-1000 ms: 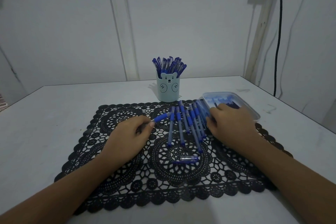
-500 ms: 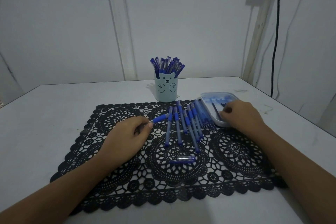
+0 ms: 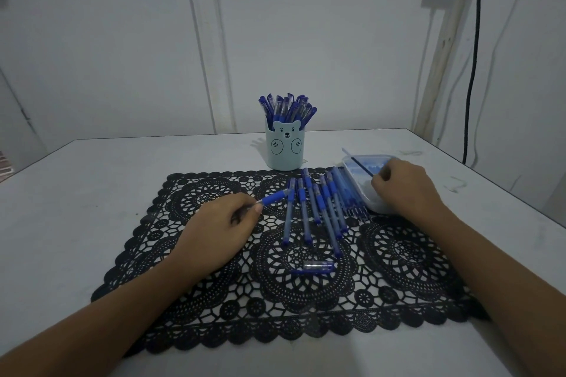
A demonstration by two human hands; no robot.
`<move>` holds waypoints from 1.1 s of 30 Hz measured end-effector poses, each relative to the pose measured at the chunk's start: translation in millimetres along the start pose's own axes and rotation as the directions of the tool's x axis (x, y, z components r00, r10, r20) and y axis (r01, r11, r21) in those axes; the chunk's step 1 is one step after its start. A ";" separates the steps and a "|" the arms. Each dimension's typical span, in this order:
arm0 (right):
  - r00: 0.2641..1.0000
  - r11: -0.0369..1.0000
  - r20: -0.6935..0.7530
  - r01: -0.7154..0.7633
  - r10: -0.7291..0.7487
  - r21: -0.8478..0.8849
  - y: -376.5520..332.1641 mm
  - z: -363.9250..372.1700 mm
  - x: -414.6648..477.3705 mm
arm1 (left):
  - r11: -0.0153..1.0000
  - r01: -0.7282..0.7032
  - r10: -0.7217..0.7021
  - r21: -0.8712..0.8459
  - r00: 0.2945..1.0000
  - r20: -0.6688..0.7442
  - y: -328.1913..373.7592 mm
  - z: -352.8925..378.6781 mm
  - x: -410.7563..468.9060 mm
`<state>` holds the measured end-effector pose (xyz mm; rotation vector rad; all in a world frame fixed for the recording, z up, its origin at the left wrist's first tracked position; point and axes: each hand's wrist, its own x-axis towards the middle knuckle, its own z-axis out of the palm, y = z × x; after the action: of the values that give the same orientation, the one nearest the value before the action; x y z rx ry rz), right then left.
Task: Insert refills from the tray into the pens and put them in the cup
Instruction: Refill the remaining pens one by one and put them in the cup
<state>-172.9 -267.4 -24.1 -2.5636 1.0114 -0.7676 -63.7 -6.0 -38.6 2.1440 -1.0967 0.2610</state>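
Refill (image 3: 361, 166): thin dark rod, slanting across the far left corner of the tray (image 3: 364, 191), its far end poking above the rim.
Right hand (image 3: 404, 193): fingers curled, tips pinching the near end of the refill; the hand covers the right part of the tray.
Left hand (image 3: 220, 232): fingers curled round a pen (image 3: 272, 198), knuckles up on the mat (image 3: 398, 254); the blue grip sticks out toward the far right.
Tray: at the mat's far right corner, on the counter (image 3: 92, 193).
Loose pens (image 3: 318, 208): a row on the mat between the two hands, just left of the tray.
Cap (image 3: 318, 266): lies alone on the mat, near side of the row.
Cup (image 3: 284, 150): pale blue with a bear face, full of pens, just beyond the mat's far edge.
Change: a second ago the right hand lay over the row of pens; it has since moved right to the tray and raised the refill. The left hand keeps its hold on the pen.
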 end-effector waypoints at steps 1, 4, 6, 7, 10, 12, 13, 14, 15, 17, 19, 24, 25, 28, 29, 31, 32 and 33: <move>0.999 0.996 -0.037 0.020 -0.017 0.090 -2.5 -3.0 -3.5 | 1.000 0.000 0.000 -0.001 1.000 -0.001 -0.5 -0.1 -0.2; 0.997 0.912 -0.064 0.066 -0.044 0.405 -11.8 -15.6 -14.3 | 1.000 0.005 -0.005 -0.010 1.000 0.000 -1.5 0.0 0.1; 0.997 0.772 0.022 0.040 -0.070 0.634 -17.6 -26.5 -23.0 | 0.999 0.008 -0.008 -0.035 1.000 -0.002 -1.6 0.1 0.8; 0.993 0.694 0.080 0.006 -0.092 0.720 -20.0 -31.2 -27.5 | 0.999 0.010 -0.010 -0.051 1.000 -0.002 -1.6 0.0 1.0; 0.965 0.505 0.213 -0.108 -0.155 0.857 -25.2 -35.5 -36.8 | 0.995 0.025 -0.025 -0.092 1.000 -0.001 -1.6 -1.0 0.9; 0.962 0.442 0.233 -0.147 -0.146 0.885 -27.7 -34.1 -39.6 | 0.994 0.037 -0.037 -0.105 0.999 0.005 -1.6 -1.2 1.3; 0.966 0.418 0.223 -0.151 -0.131 0.896 -28.8 -33.6 -40.1 | 0.994 0.041 -0.041 -0.104 0.999 0.006 -1.9 -1.2 1.5; 0.971 0.390 0.207 -0.147 -0.118 0.909 -30.1 -33.5 -40.8 | 0.994 0.043 -0.042 -0.102 0.999 0.008 -1.8 -1.2 1.8; 0.976 0.359 0.187 -0.138 -0.108 0.923 -30.6 -33.3 -41.0 | 0.994 0.045 -0.044 -0.098 0.999 0.008 -2.0 -1.1 1.9; 0.984 0.292 0.155 -0.125 -0.082 0.948 -31.5 -32.6 -41.6 | 0.995 0.046 -0.045 -0.093 0.999 0.011 -1.5 -1.6 1.5; 0.989 0.244 0.138 -0.121 -0.057 0.962 -32.1 -30.6 -41.8 | 0.995 0.039 -0.037 -0.094 0.999 0.019 -0.5 -2.1 0.9; 0.990 0.214 0.134 -0.123 -0.036 0.969 -35.3 -27.3 -43.6 | 0.995 0.021 -0.020 -0.093 1.000 0.019 0.9 -2.1 0.7; 0.991 0.212 0.130 -0.120 -0.034 0.970 -35.7 -27.3 -43.8 | 0.995 0.022 -0.021 -0.093 1.000 0.018 0.6 -1.9 0.8; 0.993 0.196 0.117 -0.111 -0.016 0.974 -35.7 -27.2 -43.2 | 0.995 0.027 -0.025 -0.096 1.000 0.017 0.4 -1.6 1.1; 0.993 0.190 0.115 -0.111 -0.009 0.976 -35.3 -27.0 -42.8 | 0.995 0.028 -0.027 -0.098 0.999 0.017 0.4 -1.6 1.2; 0.993 0.187 0.119 -0.115 -0.010 0.976 -34.7 -26.2 -42.2 | 0.993 0.031 -0.029 -0.110 0.999 0.017 0.3 -1.6 1.4; 0.992 0.190 0.124 -0.119 -0.016 0.975 -34.6 -25.9 -42.3 | 0.993 0.032 -0.030 -0.113 0.999 0.018 0.1 -1.6 1.4; 0.991 0.194 0.130 -0.123 -0.021 0.973 -34.3 -25.2 -42.4 | 0.993 0.035 -0.033 -0.116 0.999 0.019 -0.4 -1.6 1.3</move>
<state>-194.5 -214.9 -4.4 -1.3338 0.2738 -0.8282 -62.3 -5.6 -37.0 2.0633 -1.0578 0.1593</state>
